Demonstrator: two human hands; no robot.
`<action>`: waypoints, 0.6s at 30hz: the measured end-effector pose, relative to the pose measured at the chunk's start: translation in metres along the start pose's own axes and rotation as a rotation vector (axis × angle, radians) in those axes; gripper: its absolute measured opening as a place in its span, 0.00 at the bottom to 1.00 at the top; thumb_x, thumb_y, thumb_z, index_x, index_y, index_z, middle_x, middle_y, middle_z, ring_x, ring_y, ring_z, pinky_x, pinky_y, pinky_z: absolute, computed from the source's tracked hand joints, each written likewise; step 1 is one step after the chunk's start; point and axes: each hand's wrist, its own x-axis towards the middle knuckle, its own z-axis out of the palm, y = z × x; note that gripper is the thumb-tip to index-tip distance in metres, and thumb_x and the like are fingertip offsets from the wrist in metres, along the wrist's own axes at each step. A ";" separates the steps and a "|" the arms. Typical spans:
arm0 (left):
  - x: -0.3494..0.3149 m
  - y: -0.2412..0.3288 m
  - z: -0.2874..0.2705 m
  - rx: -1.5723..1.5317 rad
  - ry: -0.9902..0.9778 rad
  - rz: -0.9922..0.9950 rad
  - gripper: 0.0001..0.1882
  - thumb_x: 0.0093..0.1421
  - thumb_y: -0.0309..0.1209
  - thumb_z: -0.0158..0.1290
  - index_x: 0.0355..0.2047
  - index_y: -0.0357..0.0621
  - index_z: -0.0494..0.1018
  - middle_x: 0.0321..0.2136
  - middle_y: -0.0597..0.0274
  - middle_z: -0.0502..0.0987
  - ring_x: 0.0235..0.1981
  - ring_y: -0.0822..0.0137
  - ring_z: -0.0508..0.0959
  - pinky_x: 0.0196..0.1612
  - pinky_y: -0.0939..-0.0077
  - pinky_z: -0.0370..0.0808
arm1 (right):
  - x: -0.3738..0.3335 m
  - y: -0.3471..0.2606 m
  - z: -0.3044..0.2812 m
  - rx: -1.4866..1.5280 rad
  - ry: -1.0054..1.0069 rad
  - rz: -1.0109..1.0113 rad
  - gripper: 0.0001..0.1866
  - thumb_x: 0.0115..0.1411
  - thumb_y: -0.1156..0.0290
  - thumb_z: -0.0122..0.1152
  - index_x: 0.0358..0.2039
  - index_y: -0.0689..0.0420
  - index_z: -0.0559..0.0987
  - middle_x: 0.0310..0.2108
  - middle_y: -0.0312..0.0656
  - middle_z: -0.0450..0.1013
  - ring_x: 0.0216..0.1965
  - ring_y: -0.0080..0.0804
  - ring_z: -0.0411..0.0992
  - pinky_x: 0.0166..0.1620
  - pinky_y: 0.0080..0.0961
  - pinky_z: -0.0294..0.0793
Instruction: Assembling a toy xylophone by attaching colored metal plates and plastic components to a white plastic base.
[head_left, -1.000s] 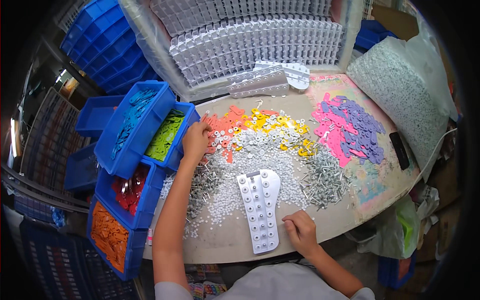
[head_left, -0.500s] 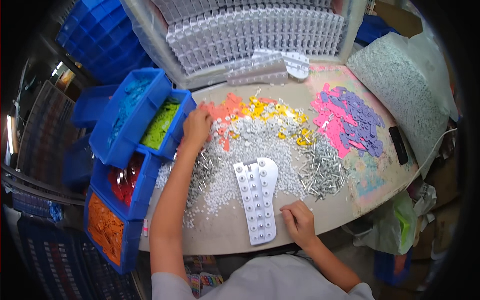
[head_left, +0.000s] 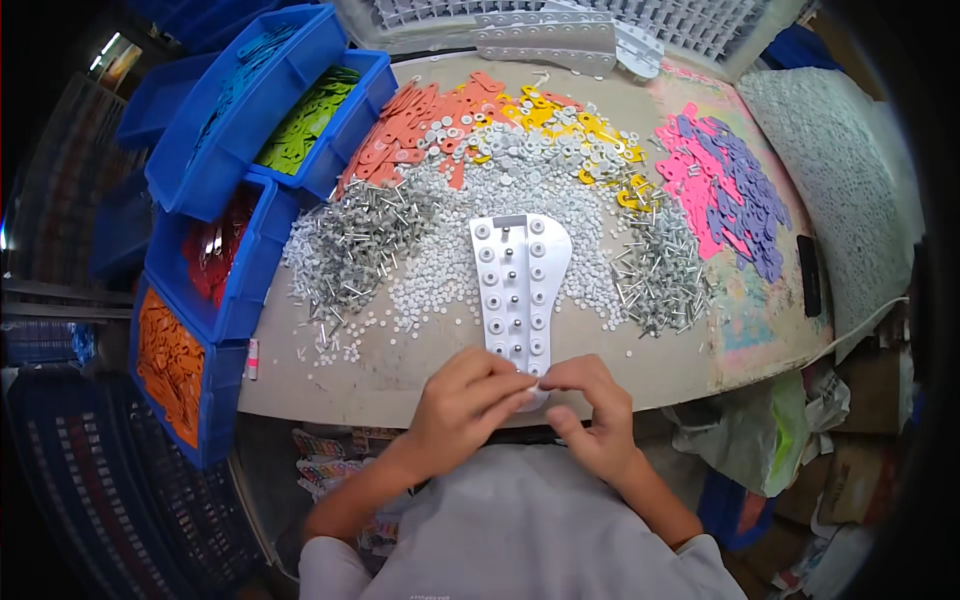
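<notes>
A white moulded jig [head_left: 553, 250] lies on the table in front of me, with rows of round white washer-like pieces and a middle row of metal pins. My left hand [head_left: 462, 408] is at its near end, fingers closed in a pinch; whatever they hold is too small to make out. From the other side my right hand [head_left: 598, 415] reaches in, its index fingertip meeting the left fingertips and its thumb held apart. The hands cover the jig's near end. Past its far end spread small white round pieces [head_left: 520, 165], with metal rivets [head_left: 365, 235] on the left and more rivets [head_left: 665, 275] on the right.
Coral pieces [head_left: 400, 130], yellow pieces [head_left: 570, 115], pink pieces [head_left: 690, 185] and purple pieces [head_left: 745, 200] lie in heaps farther back. Blue bins [head_left: 225, 320] line the left side. A filled sack [head_left: 830, 160] and a black oblong object [head_left: 808, 275] are on the right.
My left hand has come back from the coral heap to the jig's near end. My right hand has moved in from the jig's right side to meet it. The view has tilted down.
</notes>
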 end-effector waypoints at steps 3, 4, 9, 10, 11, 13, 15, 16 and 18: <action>-0.022 0.002 0.015 -0.014 0.093 0.010 0.14 0.54 0.19 0.68 0.42 0.37 0.84 0.34 0.58 0.80 0.33 0.59 0.79 0.35 0.66 0.76 | -0.005 -0.002 0.002 0.213 -0.118 0.306 0.12 0.65 0.76 0.66 0.46 0.66 0.78 0.43 0.43 0.78 0.45 0.30 0.76 0.52 0.29 0.74; -0.027 0.003 0.019 -0.017 0.093 0.012 0.14 0.54 0.19 0.68 0.42 0.37 0.84 0.34 0.58 0.80 0.33 0.59 0.79 0.35 0.66 0.76 | -0.005 -0.004 0.001 0.211 -0.116 0.307 0.12 0.65 0.76 0.66 0.46 0.66 0.78 0.43 0.43 0.78 0.45 0.30 0.76 0.52 0.29 0.74; -0.040 0.004 0.033 0.085 0.197 0.035 0.16 0.51 0.16 0.68 0.42 0.37 0.85 0.34 0.59 0.81 0.34 0.60 0.80 0.36 0.69 0.76 | -0.008 -0.004 0.001 0.392 -0.168 0.483 0.11 0.65 0.79 0.68 0.46 0.64 0.78 0.43 0.40 0.77 0.45 0.25 0.76 0.52 0.26 0.75; -0.040 0.005 0.034 0.085 0.197 0.036 0.16 0.51 0.16 0.68 0.42 0.37 0.85 0.34 0.59 0.81 0.34 0.60 0.80 0.36 0.69 0.76 | -0.009 -0.004 0.003 0.391 -0.167 0.482 0.11 0.65 0.79 0.68 0.46 0.64 0.78 0.43 0.40 0.77 0.45 0.25 0.76 0.52 0.26 0.75; -0.040 0.005 0.035 0.108 0.207 0.042 0.16 0.51 0.16 0.68 0.42 0.37 0.85 0.34 0.58 0.81 0.34 0.60 0.80 0.36 0.69 0.76 | -0.010 -0.004 0.006 0.474 -0.130 0.501 0.11 0.65 0.79 0.68 0.45 0.64 0.77 0.43 0.40 0.77 0.45 0.25 0.76 0.52 0.25 0.76; -0.041 0.005 0.036 0.129 0.214 0.050 0.17 0.50 0.16 0.68 0.42 0.37 0.85 0.34 0.58 0.80 0.34 0.59 0.80 0.36 0.69 0.76 | -0.011 -0.003 0.009 0.556 -0.089 0.520 0.11 0.65 0.79 0.69 0.45 0.64 0.77 0.43 0.40 0.77 0.45 0.24 0.76 0.52 0.24 0.76; -0.039 0.005 0.035 0.105 0.222 0.034 0.17 0.50 0.16 0.68 0.42 0.37 0.85 0.35 0.57 0.80 0.34 0.59 0.80 0.36 0.69 0.76 | -0.012 -0.003 0.011 0.622 -0.074 0.530 0.09 0.67 0.78 0.66 0.46 0.63 0.76 0.43 0.38 0.77 0.44 0.21 0.76 0.49 0.20 0.75; -0.039 0.006 0.034 0.104 0.221 0.034 0.17 0.50 0.16 0.68 0.42 0.37 0.85 0.35 0.57 0.80 0.34 0.59 0.80 0.36 0.69 0.76 | -0.012 -0.002 0.010 0.622 -0.073 0.531 0.09 0.67 0.78 0.66 0.46 0.63 0.76 0.43 0.38 0.77 0.44 0.21 0.76 0.49 0.20 0.75; -0.039 0.006 0.032 0.018 0.217 -0.007 0.16 0.52 0.15 0.67 0.42 0.35 0.85 0.36 0.57 0.81 0.35 0.60 0.80 0.37 0.70 0.77 | -0.013 0.001 0.007 0.674 -0.078 0.571 0.09 0.68 0.78 0.64 0.47 0.64 0.76 0.43 0.37 0.77 0.43 0.20 0.75 0.49 0.19 0.75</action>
